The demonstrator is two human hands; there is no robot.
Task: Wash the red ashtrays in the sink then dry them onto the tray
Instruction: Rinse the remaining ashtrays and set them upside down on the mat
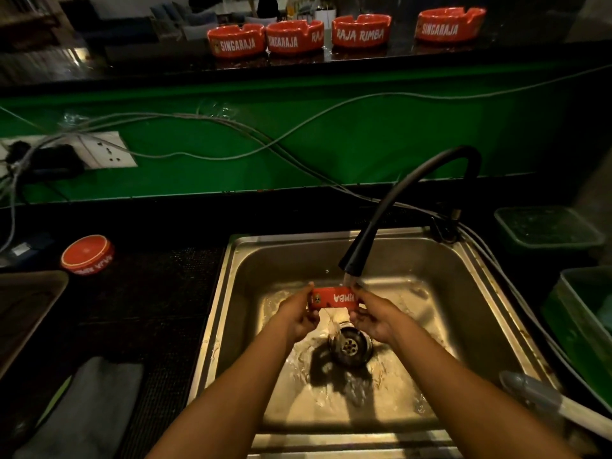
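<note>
The fingers of both hands are mostly hidden behind the held ashtray (332, 298), so how they lie on its far side cannot be told. Its white lettering is upside down and only partly readable, because the right hand (372, 321) covers one end. The left hand (298, 314) grips the other end with curled fingers, and the right hand grips it in the same way. The ashtray is red, round and wet, held above the drain (350, 345) of the sink (390, 246), just under the black faucet head (352, 263), where water runs down. Left of the sink an overturned red ashtray (87, 254) lies on the dark counter. Behind the sink, on the high ledge (463, 49), four red ashtrays (361, 30) stand upright. The tray (26, 309) left of the sink is cut off by the frame.
</note>
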